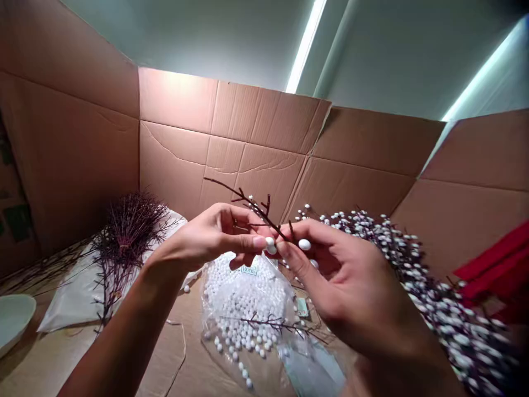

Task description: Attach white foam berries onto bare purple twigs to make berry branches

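Dark branching twig (261,210) looked partly done, far tips bare, white balls (305,244) near your gripping right hand (347,270), your left hand (212,229) pinching one.

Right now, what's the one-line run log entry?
left hand: touching white bead; right hand: holding dark twig; below: bagged white beads; left: bundled bare twigs; right: white-tipped branches

Dark brown twig (270,223), white beads (305,244), tan cardboard (177,149).
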`<state>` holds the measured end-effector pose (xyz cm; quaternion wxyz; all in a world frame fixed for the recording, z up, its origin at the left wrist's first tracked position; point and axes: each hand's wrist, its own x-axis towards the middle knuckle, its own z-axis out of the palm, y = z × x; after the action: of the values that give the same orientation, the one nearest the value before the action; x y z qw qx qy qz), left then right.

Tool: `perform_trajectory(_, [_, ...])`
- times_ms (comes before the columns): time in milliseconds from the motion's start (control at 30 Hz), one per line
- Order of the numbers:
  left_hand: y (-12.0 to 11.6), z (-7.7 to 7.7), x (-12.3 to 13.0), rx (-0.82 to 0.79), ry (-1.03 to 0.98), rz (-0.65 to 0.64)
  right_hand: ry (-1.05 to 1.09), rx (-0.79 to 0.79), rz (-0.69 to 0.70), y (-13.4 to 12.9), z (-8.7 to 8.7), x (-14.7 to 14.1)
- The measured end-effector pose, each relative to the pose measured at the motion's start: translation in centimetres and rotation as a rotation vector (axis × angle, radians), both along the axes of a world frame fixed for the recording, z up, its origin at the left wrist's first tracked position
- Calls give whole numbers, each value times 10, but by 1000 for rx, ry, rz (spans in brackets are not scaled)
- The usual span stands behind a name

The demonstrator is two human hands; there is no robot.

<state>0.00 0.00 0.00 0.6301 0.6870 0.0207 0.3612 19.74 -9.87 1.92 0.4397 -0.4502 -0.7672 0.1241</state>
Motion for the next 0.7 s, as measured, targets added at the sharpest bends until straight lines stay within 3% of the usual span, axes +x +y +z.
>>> perform_trajectory(433, [-1,1,5,-38,-11,94,47,-4,-23,13,-3,1])
perform_trajectory(700, [-7,9,4,-11,-169,224,25,44,-172,17,-3,-1])
